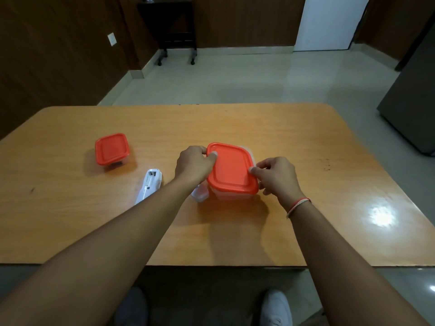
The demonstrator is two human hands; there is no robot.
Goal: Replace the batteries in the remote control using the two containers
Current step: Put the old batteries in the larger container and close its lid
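Both hands pinch the orange plastic lid (pixel 231 169) of the nearer clear container (pixel 229 196) mid-desk: left hand (pixel 194 167) at its far corner, right hand (pixel 277 176) at the side (white remote (pixel 150 184) lies beside). I'd peel one corner gently, steadying the tub.

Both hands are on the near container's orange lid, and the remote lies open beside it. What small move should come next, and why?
Probably press or peel the lid at its edges. The left hand pinches the far-left corner, the right hand the right edge. The remote shows an empty battery bay. Whether the lid is going on or coming off cannot be told.
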